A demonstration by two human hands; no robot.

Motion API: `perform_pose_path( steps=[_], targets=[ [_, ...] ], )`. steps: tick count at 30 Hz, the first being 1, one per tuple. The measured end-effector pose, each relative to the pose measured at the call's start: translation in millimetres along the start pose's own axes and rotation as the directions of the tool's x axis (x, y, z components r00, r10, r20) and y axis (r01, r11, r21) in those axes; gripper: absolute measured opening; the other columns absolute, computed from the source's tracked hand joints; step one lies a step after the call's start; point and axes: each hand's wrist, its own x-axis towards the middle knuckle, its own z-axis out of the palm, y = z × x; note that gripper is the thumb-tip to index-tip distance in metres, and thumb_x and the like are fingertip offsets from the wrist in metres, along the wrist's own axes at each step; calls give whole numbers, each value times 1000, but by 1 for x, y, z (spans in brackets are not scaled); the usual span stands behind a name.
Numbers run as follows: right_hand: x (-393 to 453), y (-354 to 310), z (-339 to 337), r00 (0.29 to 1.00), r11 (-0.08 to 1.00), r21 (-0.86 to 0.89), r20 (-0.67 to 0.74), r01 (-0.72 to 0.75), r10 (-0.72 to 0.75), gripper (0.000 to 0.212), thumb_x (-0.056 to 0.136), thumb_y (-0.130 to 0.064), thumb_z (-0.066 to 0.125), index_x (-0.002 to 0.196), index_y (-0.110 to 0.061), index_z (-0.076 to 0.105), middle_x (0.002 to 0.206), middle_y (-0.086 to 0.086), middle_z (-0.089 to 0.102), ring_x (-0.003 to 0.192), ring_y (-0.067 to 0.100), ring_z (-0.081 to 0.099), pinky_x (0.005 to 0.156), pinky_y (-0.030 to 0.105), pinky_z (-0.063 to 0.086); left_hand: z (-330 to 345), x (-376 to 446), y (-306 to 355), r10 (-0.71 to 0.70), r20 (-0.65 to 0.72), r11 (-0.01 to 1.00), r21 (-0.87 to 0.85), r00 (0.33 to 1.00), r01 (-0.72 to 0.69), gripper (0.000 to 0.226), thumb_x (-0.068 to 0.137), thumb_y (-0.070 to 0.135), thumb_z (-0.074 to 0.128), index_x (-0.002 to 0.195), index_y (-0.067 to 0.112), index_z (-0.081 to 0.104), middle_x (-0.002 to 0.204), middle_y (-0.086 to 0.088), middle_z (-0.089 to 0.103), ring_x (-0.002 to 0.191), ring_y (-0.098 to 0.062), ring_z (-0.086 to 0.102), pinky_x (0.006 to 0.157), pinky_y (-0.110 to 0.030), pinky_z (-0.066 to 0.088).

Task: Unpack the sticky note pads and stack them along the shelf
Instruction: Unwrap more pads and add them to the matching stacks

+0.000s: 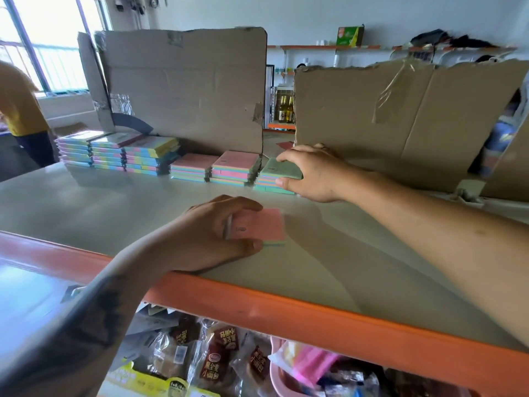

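Note:
My left hand (211, 233) grips a pink-topped sticky note pad (260, 224) resting on the grey shelf top (114, 204) near its orange front edge. My right hand (312, 173) reaches further back and holds a green-topped pad (279, 169) lying on top of a short stack (272, 186), thumb at the front, fingers at the back. To the left of that stack run more stacks along the shelf: two pink-topped ones (234, 169) and taller pastel stacks (120, 151) beyond.
Two torn cardboard sheets (186, 87) (400, 121) stand upright behind the stacks. A person in a yellow shirt (20, 110) stands at the far left. Packaged snacks (217, 359) fill the shelf below the orange rail (286, 305).

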Motion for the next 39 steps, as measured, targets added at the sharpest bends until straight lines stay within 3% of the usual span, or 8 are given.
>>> perform_pose_path(
  steps=[5, 11, 14, 21, 25, 32, 35, 39],
  targets=[
    [-43, -16, -12, 995, 994, 48, -32, 97, -96, 52, 96, -59, 56, 143, -39, 47, 150, -6, 47, 138, 25, 39, 111, 46, 29, -3, -2, 1, -3, -82, 995, -95, 997, -4, 71, 62, 69, 74, 127, 49, 53, 116, 19, 64, 106, -3, 62, 99, -34, 50],
    [-84, -28, -17, 972, 950, 215, 15, 228, -236, 67, 79, -69, 71, 135, -39, 52, 142, -13, 54, 131, 13, 48, 111, 43, 38, -5, -5, 5, 9, -175, 984, -176, 984, -40, 77, 56, 67, 79, 124, 39, 56, 113, 14, 69, 114, 2, 60, 106, -34, 46],
    [-88, -35, -19, 967, 946, 218, 29, 242, -254, 74, 64, -79, 66, 127, -42, 51, 135, -15, 57, 126, 14, 50, 107, 45, 41, -10, -8, 8, 35, -188, 979, -193, 981, -72, 77, 56, 67, 80, 123, 39, 56, 114, 14, 69, 114, 3, 61, 106, -39, 47],
    [-86, -57, -18, 967, 908, 336, -33, 249, -253, 54, 73, -54, 85, 117, -37, 61, 115, -14, 66, 108, 12, 61, 97, 38, 48, -24, -12, 0, 133, -159, 953, -249, 978, -170, 72, 61, 58, 85, 123, 38, 55, 116, 18, 68, 118, -3, 61, 105, -44, 47],
    [-80, -73, -8, 967, 877, 407, -86, 255, -241, 47, 75, -44, 89, 114, -34, 64, 111, -18, 66, 107, 3, 60, 98, 29, 45, -40, -14, -18, 159, -125, 950, -250, 979, -186, 81, 60, 54, 92, 128, 47, 49, 118, 21, 67, 121, 3, 57, 100, -30, 46],
    [-43, -109, 5, 975, 887, 405, -97, 220, -198, 42, 77, -37, 89, 112, -32, 65, 112, -18, 63, 109, 3, 56, 95, 19, 41, -81, -22, -94, -45, 33, 985, -163, 998, 50, 103, 46, 101, 53, 139, 69, 24, 143, 25, 49, 134, -1, 45, 104, -31, 42],
    [-17, -121, 5, 984, 906, 387, -97, 173, -147, 41, 79, -39, 86, 114, -35, 64, 116, -20, 60, 110, 1, 55, 97, 20, 40, -98, -26, -134, -125, 95, 992, 45, 988, 122, 103, 51, 107, 34, 144, 66, 18, 156, 21, 38, 143, -10, 37, 117, -41, 33],
    [31, -136, 4, 985, 918, 368, -145, 145, -98, 42, 78, -41, 85, 114, -32, 65, 117, -10, 63, 110, 13, 58, 100, 31, 44, -115, -31, -169, -121, 172, 963, 259, 978, 74, 105, 53, 109, 18, 148, 66, 7, 163, 26, 20, 151, -10, 20, 124, -42, 19]
  ],
)
